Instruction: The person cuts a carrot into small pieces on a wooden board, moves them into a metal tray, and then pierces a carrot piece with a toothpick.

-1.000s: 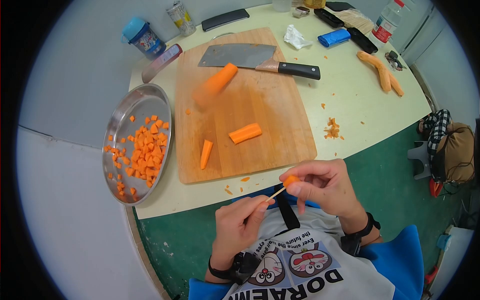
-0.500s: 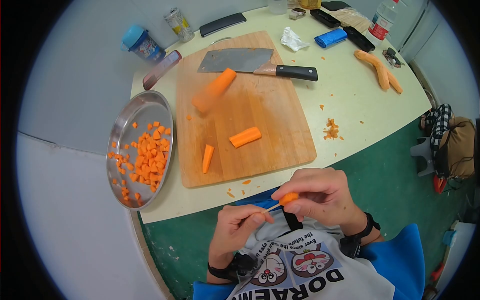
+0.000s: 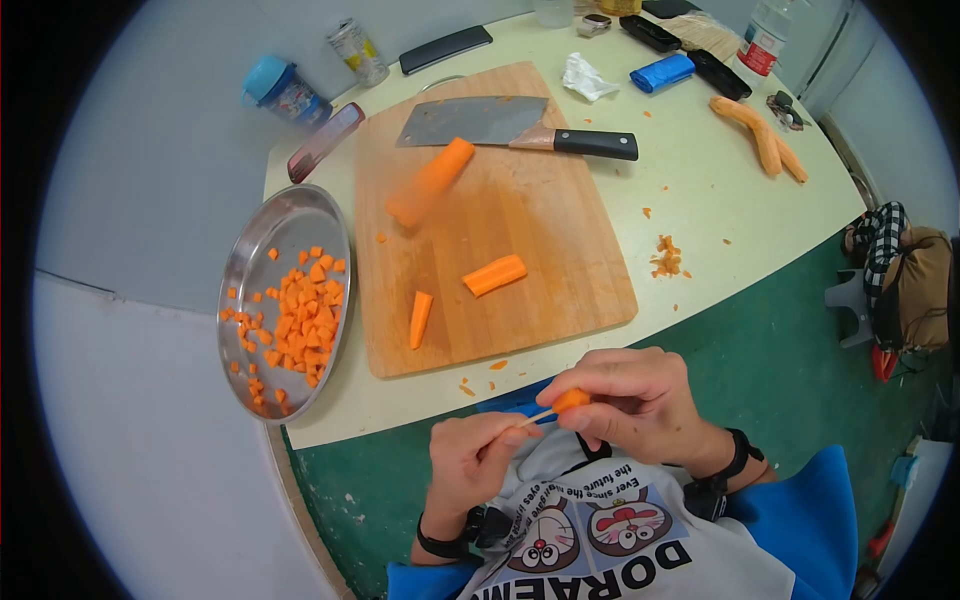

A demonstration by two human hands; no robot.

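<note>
Between thumb and fingers my right hand (image 3: 640, 405) pinches a small orange carrot piece (image 3: 571, 400). A thin wooden stick (image 3: 538, 416) reaches from that piece to my left hand (image 3: 475, 450), which grips its other end. Both hands are in front of the table's near edge. Beyond them, the wooden cutting board (image 3: 560, 240) bears a thick carrot length (image 3: 430, 182), a shorter carrot chunk (image 3: 495, 275), a thin carrot wedge (image 3: 420, 320) and a cleaver (image 3: 480, 120) with a black handle.
A metal dish (image 3: 232, 300) of diced carrot stands left of the board. Peelings (image 3: 668, 258) lie to its right. Toward the back are peeled carrots (image 3: 755, 135), a blue roll (image 3: 662, 73), crumpled tissue (image 3: 588, 78), a bottle (image 3: 762, 45), a can (image 3: 357, 52) and a blue-lidded cup (image 3: 287, 90).
My hands and the carrot piece have shifted very slightly. The table and everything on it appear a little lower and to the right in the view.
</note>
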